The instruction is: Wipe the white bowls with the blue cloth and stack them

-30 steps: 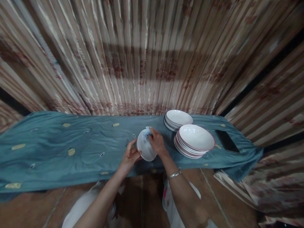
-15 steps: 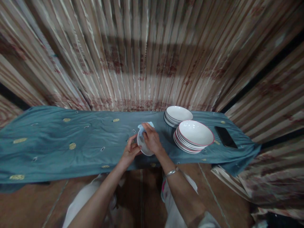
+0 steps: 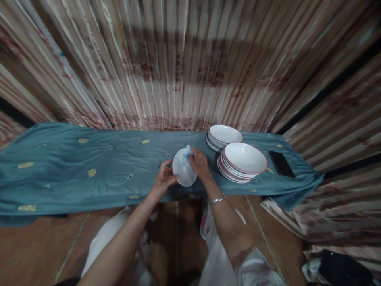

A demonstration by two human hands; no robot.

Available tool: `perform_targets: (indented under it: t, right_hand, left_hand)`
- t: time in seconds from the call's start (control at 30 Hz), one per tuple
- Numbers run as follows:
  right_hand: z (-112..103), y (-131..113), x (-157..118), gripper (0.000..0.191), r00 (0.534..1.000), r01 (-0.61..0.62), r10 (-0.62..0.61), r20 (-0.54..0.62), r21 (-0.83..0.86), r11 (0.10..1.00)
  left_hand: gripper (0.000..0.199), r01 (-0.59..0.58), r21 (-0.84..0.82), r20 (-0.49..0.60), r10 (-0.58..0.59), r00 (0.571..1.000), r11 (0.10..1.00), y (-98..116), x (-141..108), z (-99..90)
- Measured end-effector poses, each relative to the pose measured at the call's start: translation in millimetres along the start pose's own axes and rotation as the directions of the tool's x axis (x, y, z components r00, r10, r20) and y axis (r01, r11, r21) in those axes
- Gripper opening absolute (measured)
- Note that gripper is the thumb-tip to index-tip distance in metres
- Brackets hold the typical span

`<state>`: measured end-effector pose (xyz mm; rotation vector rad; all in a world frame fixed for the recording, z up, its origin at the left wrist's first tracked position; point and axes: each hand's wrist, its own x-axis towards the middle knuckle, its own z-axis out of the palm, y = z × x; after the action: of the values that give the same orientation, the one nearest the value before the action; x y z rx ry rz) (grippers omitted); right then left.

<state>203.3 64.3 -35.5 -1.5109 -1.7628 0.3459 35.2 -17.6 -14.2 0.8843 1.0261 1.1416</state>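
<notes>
A white bowl [image 3: 184, 174] is tilted up above the front part of the covered table, its inside facing me. My left hand [image 3: 164, 174] grips its left rim, thumb on the inner edge and fingers behind. In my right hand [image 3: 200, 162] is a bunched light blue cloth [image 3: 187, 153], pressed against the upper right of the bowl's inside. The fingers of that hand are closed round the cloth.
To the right stands a stack of red-rimmed white bowls [image 3: 245, 159], with dark-rimmed white dishes [image 3: 225, 134] stacked behind it. A black phone [image 3: 281, 164] lies farther right on the teal tablecloth [image 3: 113, 167]. A pleated curtain [image 3: 166, 79] hangs behind the table.
My right hand has drawn back from inside the bowl toward its upper right rim, with the cloth now bunched in the fingers. More of the bowl's inside shows. The view has tipped slightly downward.
</notes>
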Motion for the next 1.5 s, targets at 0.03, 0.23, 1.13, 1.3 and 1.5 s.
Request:
perform_targets:
  t: [0.03,0.23,1.13,1.3,1.5]
  right_hand:
    - [-0.7,-0.6,0.1,0.035,1.0,0.004,-0.004,0.001,0.011,1.0]
    - [-4.0,-7.1,-2.1,0.033,0.999,0.052,-0.053,0.006,0.043,0.998]
    - [-8.9,-52.8,-27.0,0.045,0.913,0.382,-0.393,0.111,0.109,0.918]
    - [-6.9,-43.4,-18.7,0.042,0.948,0.313,-0.314,0.052,0.019,0.95]
    - [-19.6,-26.0,-8.2,0.031,0.989,-0.005,0.048,0.143,-0.292,0.956]
  left_hand:
    - [0.071,0.003,-0.008,0.002,-0.003,1.0,1.0,0.8,-0.1,-0.3]
    - [0.058,0.028,-0.038,-0.04,-0.03,0.999,0.999,3.9,2.2,-3.2]
    - [0.055,0.083,0.017,-0.011,-0.083,0.997,0.996,5.1,4.7,-4.3]
    - [0.058,0.086,0.027,-0.003,-0.086,0.996,0.996,4.7,0.1,-3.5]
    - [0.065,0.096,0.027,-0.018,-0.096,0.995,0.995,5.4,-4.8,-2.0]
